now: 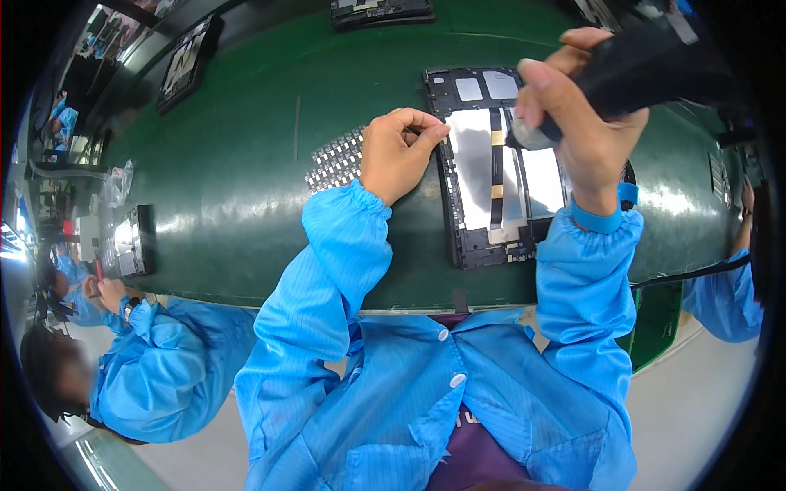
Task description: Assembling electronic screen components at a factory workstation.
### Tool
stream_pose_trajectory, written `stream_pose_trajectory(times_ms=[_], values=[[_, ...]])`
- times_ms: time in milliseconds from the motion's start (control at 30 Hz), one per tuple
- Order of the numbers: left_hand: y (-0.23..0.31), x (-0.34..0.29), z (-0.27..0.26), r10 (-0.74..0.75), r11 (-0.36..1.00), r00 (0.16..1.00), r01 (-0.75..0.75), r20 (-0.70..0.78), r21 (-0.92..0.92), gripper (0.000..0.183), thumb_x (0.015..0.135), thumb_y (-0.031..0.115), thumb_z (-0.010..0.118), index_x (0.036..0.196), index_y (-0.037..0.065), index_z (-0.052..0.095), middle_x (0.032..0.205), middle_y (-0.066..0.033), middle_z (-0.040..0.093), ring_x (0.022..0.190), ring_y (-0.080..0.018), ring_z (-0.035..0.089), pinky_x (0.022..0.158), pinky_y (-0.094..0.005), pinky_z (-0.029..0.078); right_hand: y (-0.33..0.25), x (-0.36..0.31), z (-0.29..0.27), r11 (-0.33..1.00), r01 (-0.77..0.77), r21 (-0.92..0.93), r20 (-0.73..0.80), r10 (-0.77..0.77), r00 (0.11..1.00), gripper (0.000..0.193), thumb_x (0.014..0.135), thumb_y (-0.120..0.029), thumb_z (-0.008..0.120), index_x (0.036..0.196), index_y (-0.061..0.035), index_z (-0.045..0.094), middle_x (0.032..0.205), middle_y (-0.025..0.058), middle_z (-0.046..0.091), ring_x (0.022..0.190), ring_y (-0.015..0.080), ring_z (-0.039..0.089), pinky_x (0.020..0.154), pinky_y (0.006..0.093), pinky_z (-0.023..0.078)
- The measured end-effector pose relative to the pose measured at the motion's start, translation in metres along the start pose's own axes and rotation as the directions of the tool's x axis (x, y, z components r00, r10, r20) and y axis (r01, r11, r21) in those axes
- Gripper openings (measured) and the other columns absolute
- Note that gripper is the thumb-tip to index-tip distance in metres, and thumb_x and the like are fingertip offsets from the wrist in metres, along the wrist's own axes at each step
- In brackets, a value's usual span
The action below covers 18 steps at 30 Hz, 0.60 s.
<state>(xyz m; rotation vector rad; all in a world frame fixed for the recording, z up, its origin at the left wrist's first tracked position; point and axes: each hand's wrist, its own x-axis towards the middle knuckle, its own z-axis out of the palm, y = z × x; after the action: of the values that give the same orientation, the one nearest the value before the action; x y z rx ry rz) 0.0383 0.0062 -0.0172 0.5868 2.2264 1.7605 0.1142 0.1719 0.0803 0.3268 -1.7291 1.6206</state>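
Observation:
An opened tablet-like device [473,237] lies in front of me, with black edges, silver panels and a dark ribbon strip down its middle. My left hand [397,151] is at its upper left edge, thumb and forefinger pinched together; anything between them is too small to make out. My right hand [594,135] is wrapped round a thick black electric screwdriver [634,69], slanting in from the upper right. Its nose points at the device's middle, near the ribbon strip; contact cannot be made out. Beside my left hand lies a patterned sheet of small parts [334,164].
More opened devices lie on the green table [237,221]: one at far left [190,65], one at the back [381,11], one near the left edge [135,241]. A person [168,368] works at my left. A green bin [659,323] stands below the right edge.

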Motion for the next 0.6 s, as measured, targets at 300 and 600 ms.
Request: stream_pose_trajectory(times_ms=[300,600], values=[[0.02,0.012,-0.012,-0.274,0.961,0.949,0.278,0.159,-0.006,0.017,0.075,0.009,0.072,0.079,-0.003,0.062,0.069,-0.0077,0.064,0.054,-0.0118,0.061,0.039,-0.023,0.047,0.038,0.005,0.044,0.986,-0.155,0.063,0.068,0.151,0.986,0.032,0.074,0.004,0.069,0.1,0.0062,0.051,0.064,0.0065,0.06,0.051,0.0114,0.057,0.048,0.0233,0.044],[0.017,0.011,-0.011,-0.269,0.96,0.941,0.279,0.206,-0.019,0.016,0.076,0.009,0.071,0.079,-0.004,0.061,0.069,-0.0092,0.064,0.053,-0.0129,0.062,0.041,-0.0242,0.049,0.047,0.003,0.044,0.988,-0.139,0.061,0.078,0.134,0.988,0.03,0.076,0.002,0.069,0.099,0.0055,0.051,0.063,0.0066,0.06,0.051,0.012,0.057,0.049,0.0245,0.046]])
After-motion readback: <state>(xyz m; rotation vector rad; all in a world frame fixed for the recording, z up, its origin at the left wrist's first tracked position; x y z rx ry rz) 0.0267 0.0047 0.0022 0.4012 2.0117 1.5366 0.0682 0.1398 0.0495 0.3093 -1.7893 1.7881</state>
